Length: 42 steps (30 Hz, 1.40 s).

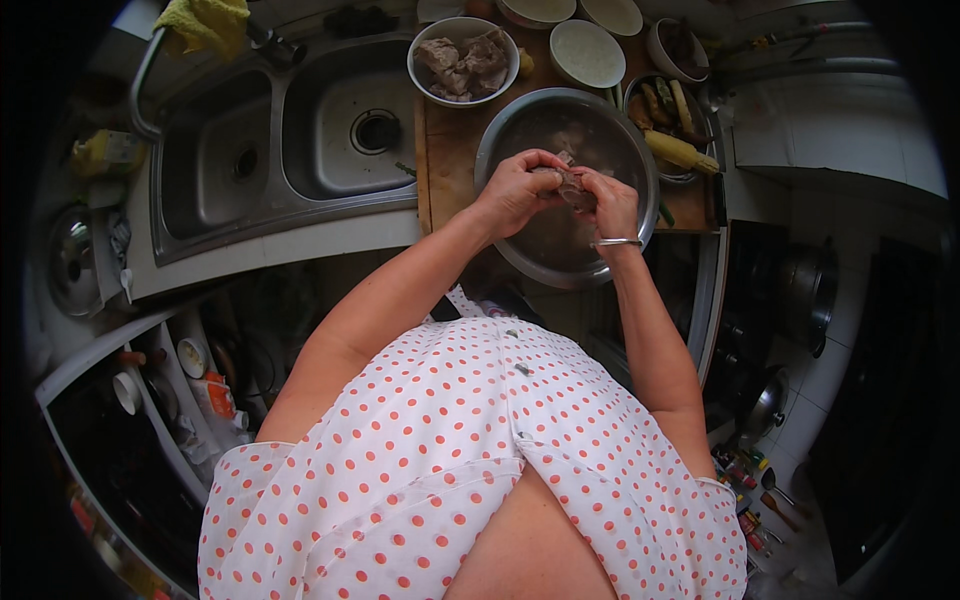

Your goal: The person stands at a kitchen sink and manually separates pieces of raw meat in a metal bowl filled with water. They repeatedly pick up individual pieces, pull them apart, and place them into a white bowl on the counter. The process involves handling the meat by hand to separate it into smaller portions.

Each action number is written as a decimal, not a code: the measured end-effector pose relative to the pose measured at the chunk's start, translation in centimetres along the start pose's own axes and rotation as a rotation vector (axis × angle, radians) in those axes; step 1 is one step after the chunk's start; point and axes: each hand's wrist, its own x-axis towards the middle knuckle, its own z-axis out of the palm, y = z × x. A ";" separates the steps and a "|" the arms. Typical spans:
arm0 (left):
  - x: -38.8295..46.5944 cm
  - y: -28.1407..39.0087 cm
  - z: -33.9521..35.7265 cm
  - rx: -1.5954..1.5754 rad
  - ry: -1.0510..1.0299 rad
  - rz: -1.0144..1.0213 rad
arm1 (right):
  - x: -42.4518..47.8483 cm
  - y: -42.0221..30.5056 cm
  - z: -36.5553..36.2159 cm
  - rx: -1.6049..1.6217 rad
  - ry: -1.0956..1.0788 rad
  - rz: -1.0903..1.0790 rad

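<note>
A piece of greyish-brown meat (pixel 576 192) is gripped between both hands above a wide metal basin (pixel 491 131). My left hand (pixel 521 189) pinches its left side with thumb and fingers. On the other side, my right hand (pixel 611 202) has its fingertips closed on the same piece. Cloudy liquid fills the basin, and pale pieces show blurred in it behind the hands. Just beyond the basin's left rim stands a white bowl (pixel 414 64) heaped with chunks of similar meat (pixel 465 61).
A wooden board (pixel 450 150) supports the basin and bowls. At right, a metal bowl holds corn (pixel 679 152) and other food. A white bowl of pale contents (pixel 587 54) stands behind the basin. To the left is a double steel sink (pixel 277 142) with a towel-draped faucet (pixel 142 90).
</note>
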 end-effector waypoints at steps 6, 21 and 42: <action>-0.1 0.7 0.2 0.111 0.022 0.000 | 0.2 0.1 -0.6 -0.056 -0.080 0.006; 0.2 0.8 0.8 1.112 0.114 0.461 | -0.3 -0.3 -1.0 -0.522 -0.112 -0.162; 1.3 1.0 1.5 1.260 0.296 0.407 | -0.1 -1.7 -2.9 -0.172 -0.117 0.112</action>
